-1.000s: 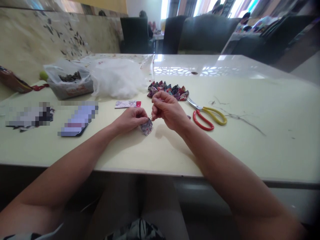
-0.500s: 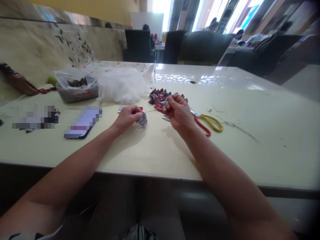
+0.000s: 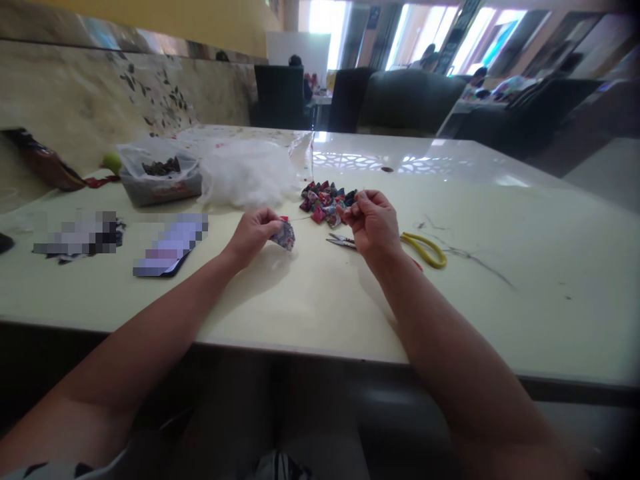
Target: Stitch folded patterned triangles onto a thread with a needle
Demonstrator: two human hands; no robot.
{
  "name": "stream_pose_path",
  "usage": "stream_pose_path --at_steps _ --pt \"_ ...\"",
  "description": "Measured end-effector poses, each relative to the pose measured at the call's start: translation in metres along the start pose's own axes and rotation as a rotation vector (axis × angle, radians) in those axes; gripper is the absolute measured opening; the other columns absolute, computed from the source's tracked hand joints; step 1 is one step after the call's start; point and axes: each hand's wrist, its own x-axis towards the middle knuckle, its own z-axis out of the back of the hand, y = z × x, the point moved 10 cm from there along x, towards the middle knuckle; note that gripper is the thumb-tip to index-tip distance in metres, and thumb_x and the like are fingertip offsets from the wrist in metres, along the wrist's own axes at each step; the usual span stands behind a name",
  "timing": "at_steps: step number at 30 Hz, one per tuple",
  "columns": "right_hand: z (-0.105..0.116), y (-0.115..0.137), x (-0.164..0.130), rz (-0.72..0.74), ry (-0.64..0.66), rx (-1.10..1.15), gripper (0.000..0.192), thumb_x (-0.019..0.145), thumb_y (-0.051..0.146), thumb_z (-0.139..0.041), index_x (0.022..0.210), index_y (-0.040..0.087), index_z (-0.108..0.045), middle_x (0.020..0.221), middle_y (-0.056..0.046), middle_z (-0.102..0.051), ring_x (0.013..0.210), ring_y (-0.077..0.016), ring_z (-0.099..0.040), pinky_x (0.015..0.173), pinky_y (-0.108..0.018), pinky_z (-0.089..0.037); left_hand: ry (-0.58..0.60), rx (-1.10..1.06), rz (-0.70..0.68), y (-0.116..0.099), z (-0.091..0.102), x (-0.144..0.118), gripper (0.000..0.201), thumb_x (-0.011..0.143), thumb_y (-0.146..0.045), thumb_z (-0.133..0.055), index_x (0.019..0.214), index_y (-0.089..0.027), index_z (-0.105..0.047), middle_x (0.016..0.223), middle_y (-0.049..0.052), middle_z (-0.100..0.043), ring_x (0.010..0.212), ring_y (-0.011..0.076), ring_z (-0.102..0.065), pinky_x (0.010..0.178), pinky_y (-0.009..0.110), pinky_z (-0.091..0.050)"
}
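Pinching a small patterned fabric piece (image 3: pixel 284 235) between thumb and fingertips, the person's left hand (image 3: pixel 255 231) holds it just above the pale table (image 3: pixel 310 300), steady against the pull of a thin thread (image 3: pixel 305 218) that runs taut from the cloth to the right hand (image 3: pixel 373 223). That hand is closed in a tight pinch on the thread's far end, raised and drawn off to the side, apparently to tighten a stitch; whether a needle sits between the fingers is too small to tell. Just beyond the hands lies a heap of folded fabric pieces (image 3: pixel 325 197) in similar prints, within easy reach. Scissors (image 3: pixel 400 243) with yellow and red handles rest beside the right wrist, partly hidden by it, blades pointing toward the work. Farther left sit a mound of white stuffing (image 3: pixel 247 175) and a plastic bag of dark scraps (image 3: pixel 157 177). Loose thread offcuts (image 3: pixel 475 257) trail across the tabletop to the right.
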Motion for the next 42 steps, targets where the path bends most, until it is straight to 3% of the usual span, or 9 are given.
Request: stream_pose_path --at_steps 9,14,17,20,25,28,34,42 --pt "0.023 0.023 -0.002 0.200 -0.223 -0.146 0.014 0.090 0.035 -0.054 0.084 0.027 -0.045 0.072 0.002 -0.042 0.063 -0.0134 -0.050 0.072 -0.036 -0.054 0.003 -0.047 0.014 -0.003 -0.002 -0.001 0.010 0.068 -0.019 -0.074 0.067 -0.019 -0.064 0.065 0.001 -0.068 0.060 0.0137 -0.063 0.064 0.032 -0.057" --pt "0.030 0.022 0.002 0.143 -0.253 -0.117 0.013 0.091 0.025 -0.054 0.081 0.026 -0.047 0.072 0.003 -0.045 0.061 -0.0123 -0.047 0.072 -0.035 -0.056 0.016 -0.040 0.017 -0.002 -0.003 -0.001 0.010 0.069 -0.019 -0.074 0.068 -0.019 -0.064 0.066 0.001 -0.068 0.060 0.0138 -0.063 0.065 0.031 -0.057" --pt "0.017 0.012 0.000 0.005 -0.159 -0.060 0.017 0.089 0.020 -0.060 0.075 0.024 -0.052 0.066 0.004 -0.044 0.057 -0.0100 -0.043 0.072 -0.035 -0.058 0.021 -0.039 0.018 -0.001 -0.003 -0.001 0.011 0.071 -0.020 -0.075 0.070 -0.018 -0.064 0.066 0.001 -0.067 0.060 0.0124 -0.061 0.064 0.029 -0.054" --pt "-0.012 -0.004 -0.013 -0.162 0.030 -0.022 0.019 0.086 0.020 -0.069 0.071 0.022 -0.057 0.064 0.006 -0.046 0.057 -0.0081 -0.044 0.074 -0.034 -0.061 0.041 -0.075 0.027 0.000 -0.006 -0.003 0.014 0.072 -0.022 -0.077 0.073 -0.018 -0.064 0.069 0.001 -0.068 0.062 0.0127 -0.062 0.065 0.030 -0.055" --pt "-0.064 -0.025 -0.048 -0.380 0.394 0.062 0.030 0.072 0.038 -0.090 0.086 0.019 -0.072 0.081 0.001 -0.065 0.068 -0.0091 -0.058 0.075 -0.032 -0.064 0.113 -0.151 0.017 -0.004 -0.016 -0.007 0.017 0.072 -0.025 -0.080 0.074 -0.017 -0.065 0.076 0.004 -0.071 0.069 0.0154 -0.066 0.069 0.032 -0.056" --pt "-0.081 -0.030 -0.061 -0.437 0.540 0.062 0.036 0.067 0.043 -0.094 0.084 0.017 -0.074 0.081 -0.001 -0.069 0.071 -0.0108 -0.064 0.074 -0.029 -0.063 0.132 -0.152 0.005 -0.008 -0.019 -0.009 0.019 0.071 -0.025 -0.082 0.074 -0.017 -0.065 0.074 0.002 -0.069 0.067 0.0138 -0.063 0.067 0.029 -0.054" --pt "-0.082 -0.024 -0.057 -0.380 0.527 0.007 0.030 0.071 0.036 -0.091 0.071 0.018 -0.067 0.070 0.003 -0.062 0.068 -0.0089 -0.060 0.069 -0.024 -0.060 0.186 -0.111 0.052 -0.005 -0.027 -0.011 0.029 0.072 -0.036 -0.085 0.076 -0.016 -0.066 0.071 0.001 -0.067 0.064 0.0127 -0.060 0.065 0.028 -0.051" --pt "-0.088 -0.016 -0.059 -0.323 0.562 -0.039 0.025 0.077 0.027 -0.083 0.068 0.017 -0.063 0.068 0.004 -0.055 0.067 -0.0086 -0.057 0.069 -0.025 -0.060 0.179 0.007 -0.053 -0.010 -0.024 -0.009 0.030 0.075 -0.039 -0.084 0.074 -0.016 -0.065 0.072 0.001 -0.066 0.065 0.0117 -0.057 0.064 0.027 -0.046"
